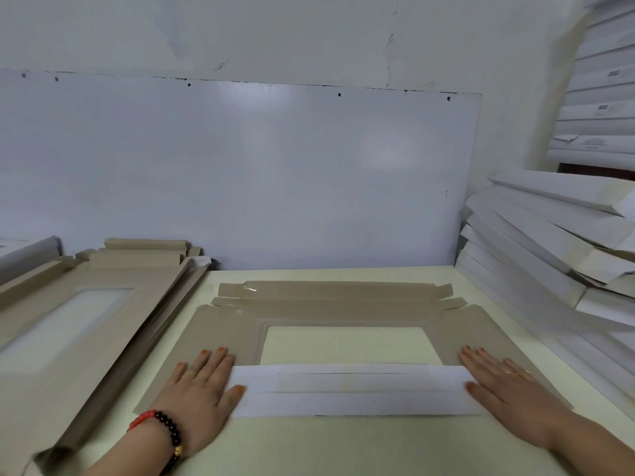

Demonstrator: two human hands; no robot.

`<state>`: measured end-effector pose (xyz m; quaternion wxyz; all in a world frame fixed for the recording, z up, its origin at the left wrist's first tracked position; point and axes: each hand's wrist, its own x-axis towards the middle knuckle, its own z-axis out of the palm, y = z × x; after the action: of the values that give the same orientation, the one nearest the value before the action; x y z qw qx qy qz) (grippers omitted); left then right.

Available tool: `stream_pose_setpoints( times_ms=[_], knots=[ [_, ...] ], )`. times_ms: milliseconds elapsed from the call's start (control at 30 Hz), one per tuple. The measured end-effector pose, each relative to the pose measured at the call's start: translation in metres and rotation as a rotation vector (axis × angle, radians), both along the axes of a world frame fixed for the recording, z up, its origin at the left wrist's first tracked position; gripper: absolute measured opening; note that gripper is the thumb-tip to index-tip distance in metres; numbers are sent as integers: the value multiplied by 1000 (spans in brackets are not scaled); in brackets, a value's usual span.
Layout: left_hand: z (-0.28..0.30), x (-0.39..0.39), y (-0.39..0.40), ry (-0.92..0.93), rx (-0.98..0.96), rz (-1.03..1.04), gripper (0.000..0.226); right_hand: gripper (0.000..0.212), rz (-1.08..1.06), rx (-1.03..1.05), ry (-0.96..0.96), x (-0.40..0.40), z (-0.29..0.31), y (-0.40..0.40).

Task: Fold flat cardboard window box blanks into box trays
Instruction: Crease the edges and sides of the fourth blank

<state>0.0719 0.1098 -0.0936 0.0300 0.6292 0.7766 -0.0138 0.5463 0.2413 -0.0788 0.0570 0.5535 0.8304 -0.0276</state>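
Note:
A flat tan cardboard window box blank (330, 307) lies in the middle of the pale table, its clear window showing the table beneath. Its near flap (354, 389) is folded over toward the window, white side up. My left hand (199, 389) presses flat on the blank's left side, thumb touching the folded flap's left end. My right hand (508, 386) lies flat on the blank's right side, thumb against the flap's right end. All fingers are straight.
A pile of flat tan window blanks (86, 310) lies on the left. White folded box trays (549, 235) are stacked at the right, with more stacked higher (598, 97). A whiteboard (240, 173) leans against the wall behind the table (309, 444).

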Motion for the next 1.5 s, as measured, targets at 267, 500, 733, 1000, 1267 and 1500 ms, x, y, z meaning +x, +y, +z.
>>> stream_pose_setpoints(
  times_ms=[267,500,733,1000,1267,1500],
  knots=[
    [3,-24,-13,-38,-16,38,67,57,-201,28,38,37,-4,6],
    [36,-4,-2,-31,131,73,80,47,-338,479,6,13,34,1],
    [54,69,36,-59,-71,-138,97,61,129,75,113,-104,33,-11],
    [89,91,25,-7,-14,-154,66,80,221,133,190,-118,50,-22],
    [62,113,-29,79,41,-263,28,41,507,475,176,-104,47,-81],
    [55,134,-30,94,-56,-323,43,41,567,497,127,-118,36,-98]
  ],
)
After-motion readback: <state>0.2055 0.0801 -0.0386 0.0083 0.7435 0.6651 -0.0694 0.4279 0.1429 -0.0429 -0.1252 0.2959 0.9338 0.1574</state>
